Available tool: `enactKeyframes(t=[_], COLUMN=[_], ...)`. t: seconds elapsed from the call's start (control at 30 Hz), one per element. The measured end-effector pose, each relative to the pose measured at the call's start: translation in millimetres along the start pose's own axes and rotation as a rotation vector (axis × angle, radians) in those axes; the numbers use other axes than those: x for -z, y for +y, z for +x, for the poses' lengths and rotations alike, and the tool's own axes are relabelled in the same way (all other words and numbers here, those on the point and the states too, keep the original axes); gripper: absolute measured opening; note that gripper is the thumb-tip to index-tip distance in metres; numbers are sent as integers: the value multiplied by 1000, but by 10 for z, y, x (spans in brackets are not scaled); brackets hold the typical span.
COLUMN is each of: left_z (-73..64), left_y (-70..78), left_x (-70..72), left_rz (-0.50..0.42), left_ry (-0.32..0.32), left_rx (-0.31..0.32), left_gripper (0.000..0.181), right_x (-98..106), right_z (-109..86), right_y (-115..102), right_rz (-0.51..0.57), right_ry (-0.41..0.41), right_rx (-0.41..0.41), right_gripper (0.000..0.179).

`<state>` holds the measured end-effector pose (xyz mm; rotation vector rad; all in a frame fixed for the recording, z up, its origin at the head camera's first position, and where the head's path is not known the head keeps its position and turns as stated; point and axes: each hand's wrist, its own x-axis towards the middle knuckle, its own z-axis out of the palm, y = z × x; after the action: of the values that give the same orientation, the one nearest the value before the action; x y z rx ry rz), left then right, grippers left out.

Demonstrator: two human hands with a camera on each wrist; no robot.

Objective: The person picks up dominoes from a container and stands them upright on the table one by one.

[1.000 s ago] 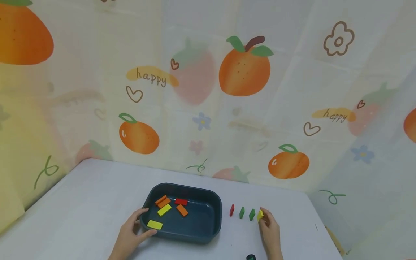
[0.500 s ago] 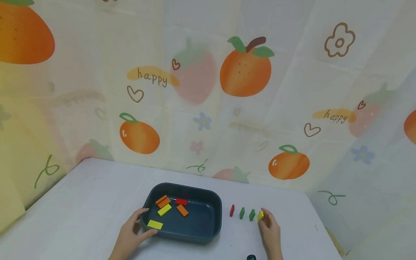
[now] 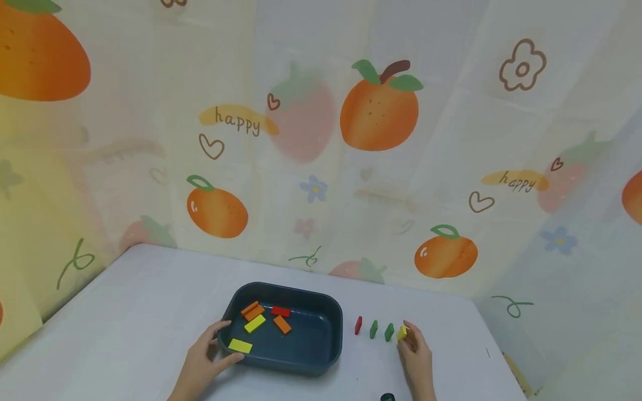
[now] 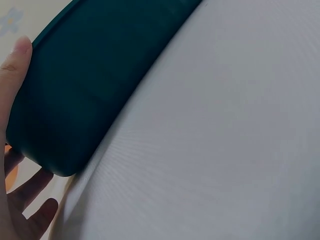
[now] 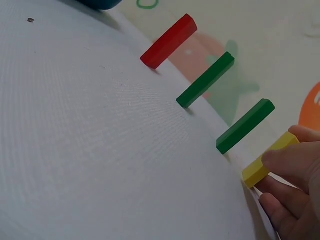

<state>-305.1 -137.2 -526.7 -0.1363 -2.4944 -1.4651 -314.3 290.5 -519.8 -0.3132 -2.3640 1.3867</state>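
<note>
My right hand (image 3: 418, 357) pinches a yellow domino block (image 3: 401, 333) between thumb and fingers. The block stands on end at the right end of a row, its foot at the table in the right wrist view. Left of it stand two green domino blocks (image 5: 246, 126) and one red domino block (image 5: 170, 41), upright and spaced apart. My left hand (image 3: 199, 357) holds the near left corner of a dark blue tub (image 4: 85, 90), thumb at the near rim and fingers round the left side. Inside lie several orange, yellow and red blocks, including a yellow block (image 3: 240, 346) by the near wall.
A small dark round object (image 3: 387, 397) sits at the bottom edge of the head view. The white table (image 3: 130, 312) ends at a fruit-printed curtain (image 3: 321, 223) behind and at the sides. A tiny dark speck (image 5: 30, 20) lies on the tabletop.
The head view has shifted slightly. Both hands, the tub and the row of blocks stay in place.
</note>
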Motion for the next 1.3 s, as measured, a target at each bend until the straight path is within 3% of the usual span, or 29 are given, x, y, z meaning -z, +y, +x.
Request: enactKeyframes(t=[0.2,0.43,0.6,0.7,0.8,0.87,0.93,1.03,1.17,1.3], left_z=[-37,-91,-89,-78,-67,-56,-44,-35,-42,-69], left_y=[13,-13,-12,-2,-1,3,8,11,9,10], left_x=[12,20,15,21,24,18,13,14,26,40], left_rz=[-8,-18,-24,-15,-9,-16,-24,-29,-31,-43], left_ry=[-29,-19,-23,-21,-7,3,7,4,20,52], left_rx=[47,41,52,53,34,9,-11,-19,2,18], left_gripper=[70,68,69,70,69,69,68,68,67,67], right_x=[-9,-8,25,-9,-157,-336,-568,-929,-1281,-1512], right_z=[-39,-29,-12,-37,-110,-175,-251,-372,-481,-487], right_y=[9,-10,-207,-482,-805,-979,-1099,-1219,-1358,-1452], right_rz=[-11,-37,-81,-36,29,75,93,63,-208,-426], right_ry=[6,18,115,162,155,92,-20,-278,-553,-655], right_rx=[-9,-20,146,276,402,470,527,539,466,493], right_gripper=[45,49,49,47,43,39,37,35,44,53])
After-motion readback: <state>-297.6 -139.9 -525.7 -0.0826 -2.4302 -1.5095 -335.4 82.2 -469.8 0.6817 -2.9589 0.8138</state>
